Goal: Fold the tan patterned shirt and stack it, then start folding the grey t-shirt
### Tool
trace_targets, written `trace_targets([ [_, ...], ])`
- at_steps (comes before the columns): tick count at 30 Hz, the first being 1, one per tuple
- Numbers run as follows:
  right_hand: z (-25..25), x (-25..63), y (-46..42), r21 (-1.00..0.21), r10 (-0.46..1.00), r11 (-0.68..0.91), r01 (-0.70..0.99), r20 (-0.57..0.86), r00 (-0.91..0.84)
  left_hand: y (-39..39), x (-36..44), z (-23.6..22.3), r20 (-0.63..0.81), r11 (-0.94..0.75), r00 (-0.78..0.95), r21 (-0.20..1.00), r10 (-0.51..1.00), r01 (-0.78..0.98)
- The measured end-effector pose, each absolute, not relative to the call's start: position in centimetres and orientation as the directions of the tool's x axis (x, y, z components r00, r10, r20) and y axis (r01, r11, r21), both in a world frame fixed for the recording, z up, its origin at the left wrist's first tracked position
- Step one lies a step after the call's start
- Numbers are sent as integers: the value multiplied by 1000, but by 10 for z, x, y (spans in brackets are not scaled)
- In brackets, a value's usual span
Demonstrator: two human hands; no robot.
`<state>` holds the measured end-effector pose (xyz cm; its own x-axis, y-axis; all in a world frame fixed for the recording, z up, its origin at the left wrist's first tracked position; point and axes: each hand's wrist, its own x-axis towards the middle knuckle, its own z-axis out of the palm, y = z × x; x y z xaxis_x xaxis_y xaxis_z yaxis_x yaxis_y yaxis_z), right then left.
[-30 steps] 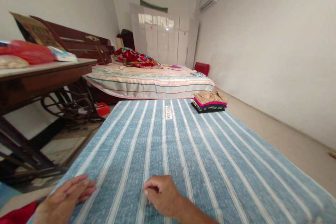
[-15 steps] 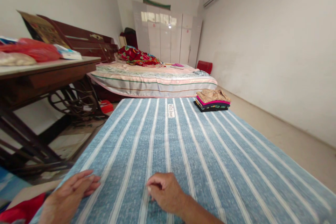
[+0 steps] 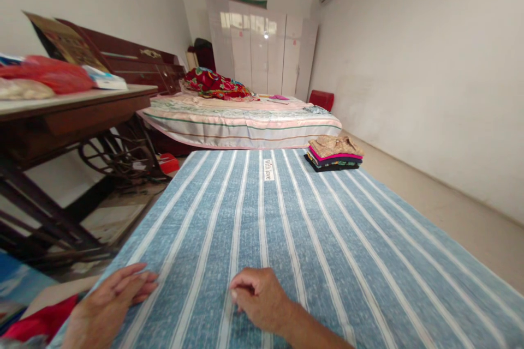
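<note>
My left hand [image 3: 115, 301] rests at the near left edge of a blue-and-white striped tablecloth [image 3: 196, 218]. Its fingers are stretched out and it holds nothing. Nearer the middle, my right hand [image 3: 262, 295] stands on the cloth with its fingers curled in and the thumb close to the index finger. I see nothing in its grip. At the far right corner of the table lies a stack of folded clothes [image 3: 334, 154], a tan patterned shirt on top, then pink, dark and black pieces, well away from both hands.
Beyond the table is a bed [image 3: 245, 125] with a red floral quilt [image 3: 219, 85]. To the left, a treadle sewing table [image 3: 77, 103] carries a red plastic bag [image 3: 53, 73]. Red fabric [image 3: 45, 319] lies at the lower left. White wardrobes [image 3: 257, 49] line the back.
The camera view has shifted slightly, so the background sits a little higher. Both hands keep practically the same pose and place, and the clothes stack stays put.
</note>
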<state>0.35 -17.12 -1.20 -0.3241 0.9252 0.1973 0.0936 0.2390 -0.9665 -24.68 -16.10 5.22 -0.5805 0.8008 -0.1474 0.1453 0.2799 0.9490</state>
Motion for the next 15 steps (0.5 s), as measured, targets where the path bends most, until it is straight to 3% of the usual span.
trace_targets([
  [2, -12, 4, -172, -969, 924, 234, 84, 195, -331, -162, -244, 58, -217, 305, -571, 950, 792, 63],
  [11, -13, 5, -172, -974, 924, 214, 72, 178, -340, -165, -240, 60, -169, 240, -565, 969, 808, 53],
  [15, -7, 9, -178, -966, 906, 238, 98, 185, -379, -171, -257, 57, -185, 135, -561, 982, 807, -131],
])
